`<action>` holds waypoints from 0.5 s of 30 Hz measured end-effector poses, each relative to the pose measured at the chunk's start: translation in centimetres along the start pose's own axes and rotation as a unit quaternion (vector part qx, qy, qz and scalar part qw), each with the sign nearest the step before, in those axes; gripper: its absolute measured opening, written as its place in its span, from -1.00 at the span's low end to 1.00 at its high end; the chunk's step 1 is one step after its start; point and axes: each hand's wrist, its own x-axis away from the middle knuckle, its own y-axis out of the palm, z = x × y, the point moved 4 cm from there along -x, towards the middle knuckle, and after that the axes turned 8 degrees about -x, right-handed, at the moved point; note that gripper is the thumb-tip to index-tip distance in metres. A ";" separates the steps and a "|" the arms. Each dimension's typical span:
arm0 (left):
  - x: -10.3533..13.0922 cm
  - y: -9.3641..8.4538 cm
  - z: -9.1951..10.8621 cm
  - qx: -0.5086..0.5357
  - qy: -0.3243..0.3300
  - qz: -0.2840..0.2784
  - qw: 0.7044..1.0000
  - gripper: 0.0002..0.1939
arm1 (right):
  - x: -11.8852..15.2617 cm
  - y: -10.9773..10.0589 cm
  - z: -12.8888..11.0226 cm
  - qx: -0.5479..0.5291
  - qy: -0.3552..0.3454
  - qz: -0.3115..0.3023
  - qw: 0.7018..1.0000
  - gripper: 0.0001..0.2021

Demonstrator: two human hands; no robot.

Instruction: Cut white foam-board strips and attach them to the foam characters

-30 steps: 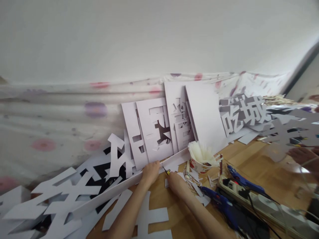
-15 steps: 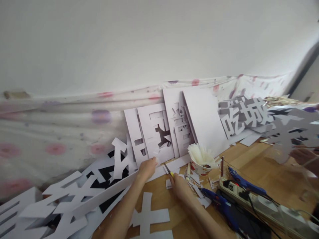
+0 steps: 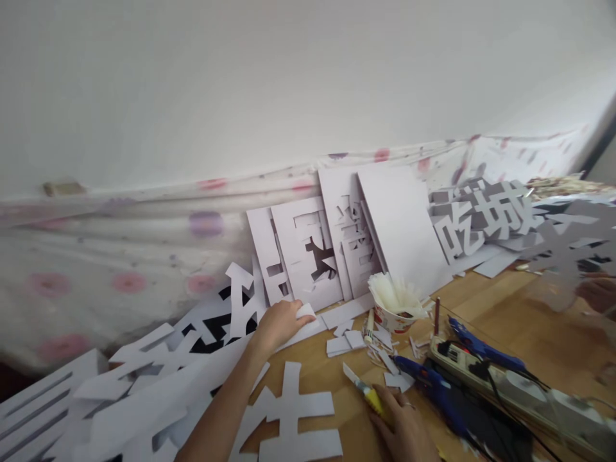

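Observation:
My left hand (image 3: 282,326) is closed on a small white board piece (image 3: 305,312), its fingers just in front of the leaning boards. A long white board strip (image 3: 168,382) runs beneath my left forearm. In my right hand (image 3: 403,420) is a yellow utility knife (image 3: 369,394), its blade out and pointing up and left above the wooden table. Between and below my hands lies a white cut-out character (image 3: 291,410). Small white board scraps (image 3: 347,342) are scattered beyond the knife.
White boards with cut-outs (image 3: 308,250) lean against the plastic-covered wall. A paper tub of glue sticks (image 3: 394,311), blue glue guns (image 3: 428,388) and a power strip (image 3: 505,385) stand to the right. Cut letters pile up left. Another person's hand (image 3: 597,292) shows at far right.
My right hand has drawn back toward me with the knife, away from the left hand. The left hand now has a small white piece showing at its fingertips. The view has shifted slightly.

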 end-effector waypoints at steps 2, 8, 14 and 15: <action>0.6 0.9 -0.1 0.017 0.002 -0.018 1.000 -0.57 | 0.4 0.0 0.8 0.009 -0.010 0.039 0.999 -0.57; 4.2 2.7 2.1 0.048 0.045 -0.046 0.997 -0.57 | 0.0 -2.1 -7.4 -0.318 -0.047 0.062 0.945 -0.55; 9.2 2.5 4.4 0.056 0.076 -0.009 0.995 -0.63 | 0.6 -0.5 -13.3 -0.563 0.005 -0.102 0.820 -0.61; 10.1 2.0 3.3 0.078 0.050 -0.007 0.996 -0.65 | 0.6 -0.7 -12.6 -0.560 0.020 -0.084 0.824 -0.60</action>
